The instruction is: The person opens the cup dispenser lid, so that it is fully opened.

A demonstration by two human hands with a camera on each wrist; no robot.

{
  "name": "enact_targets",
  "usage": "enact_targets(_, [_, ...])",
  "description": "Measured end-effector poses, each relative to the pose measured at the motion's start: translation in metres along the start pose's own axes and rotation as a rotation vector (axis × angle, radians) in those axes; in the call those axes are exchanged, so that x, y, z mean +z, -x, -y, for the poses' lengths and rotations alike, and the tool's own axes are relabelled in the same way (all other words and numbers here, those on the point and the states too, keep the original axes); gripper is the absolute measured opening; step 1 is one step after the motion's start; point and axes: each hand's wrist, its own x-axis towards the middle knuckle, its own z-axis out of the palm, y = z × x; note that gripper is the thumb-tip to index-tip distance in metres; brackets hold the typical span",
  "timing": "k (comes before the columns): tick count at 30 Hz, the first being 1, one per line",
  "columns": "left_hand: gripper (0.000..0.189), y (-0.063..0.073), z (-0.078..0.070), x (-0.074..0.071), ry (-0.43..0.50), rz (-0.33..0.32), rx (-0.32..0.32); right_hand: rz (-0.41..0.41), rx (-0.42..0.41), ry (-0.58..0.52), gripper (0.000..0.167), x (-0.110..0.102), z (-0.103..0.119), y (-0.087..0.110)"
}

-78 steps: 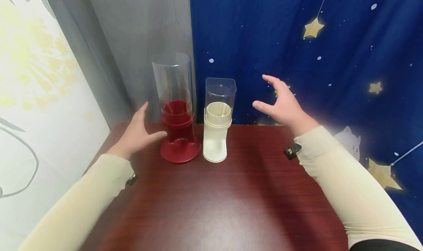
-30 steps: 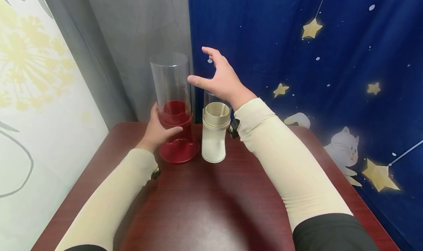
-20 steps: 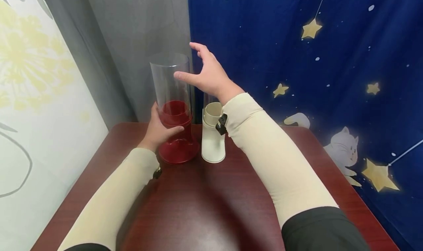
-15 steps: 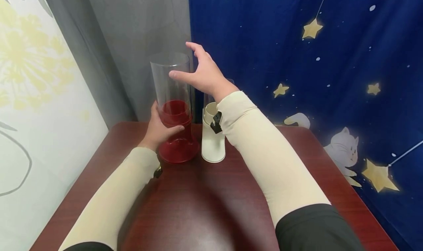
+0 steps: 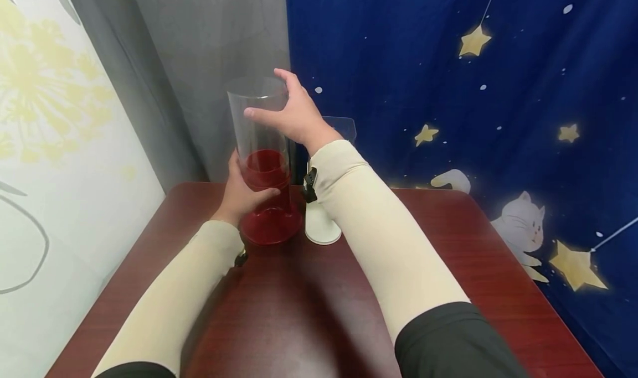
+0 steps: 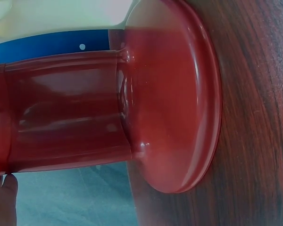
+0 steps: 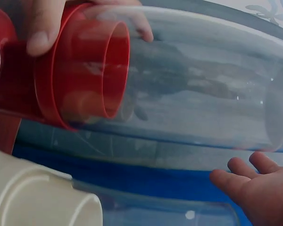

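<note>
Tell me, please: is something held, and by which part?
The left grip holds the red round-based plastic stand by its upper column; whether the right grip touches the clear cylindrical plastic tube cannot be told.

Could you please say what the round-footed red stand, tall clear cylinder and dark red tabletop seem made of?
Round-footed red stand: glossy, probably moulded plastic, given smooth highlights and rounded edges.
Tall clear cylinder: smooth, transparent, likely plastic, possibly glass; its wall is see-through.
Dark red tabletop: satin wood or imitation laminate, judging by streaky grain.
</note>
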Motion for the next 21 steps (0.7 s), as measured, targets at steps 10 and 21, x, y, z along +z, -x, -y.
enact_targets(10, [0.134, -0.004, 0.002, 0.0, 0.014, -0.014, 0.023, -0.042, 0.011, -0.108, 0.115, 0.02, -0.007, -0.004])
enact_targets(21, [0.13, -0.005, 0.007, 0.002, -0.015, -0.028, 0.032, -0.134, -0.027, -0.277, 0.123, 0.037, -0.025, -0.007])
